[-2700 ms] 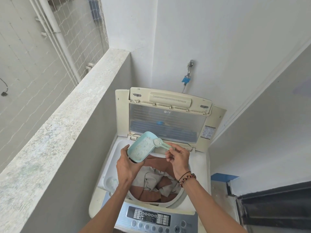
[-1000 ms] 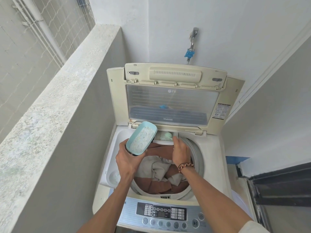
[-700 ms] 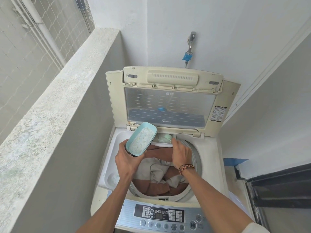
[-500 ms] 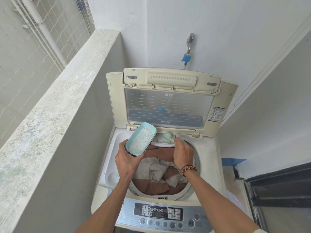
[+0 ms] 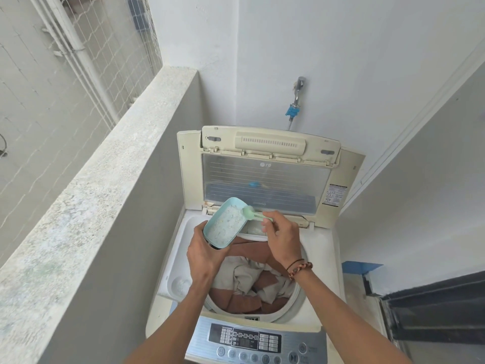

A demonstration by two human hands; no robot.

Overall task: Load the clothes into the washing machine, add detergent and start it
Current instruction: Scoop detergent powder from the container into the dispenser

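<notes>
Right hand [image 5: 282, 239] pinches scoop [image 5: 254, 215] over detergent tub [image 5: 223, 227].

The left hand [image 5: 207, 254] grips a pale blue plastic tub of white detergent powder [image 5: 226, 222], tilted over the open top-loading cream washing machine [image 5: 319, 253]. The right hand [image 5: 283, 239] pinches a light green plastic scoop [image 5: 254, 214], whose bowl sits at the tub's far rim. Brown and beige clothes [image 5: 252, 282] fill the drum, and the hinged lid [image 5: 265, 169] stands upright at the machine's back edge.
</notes>
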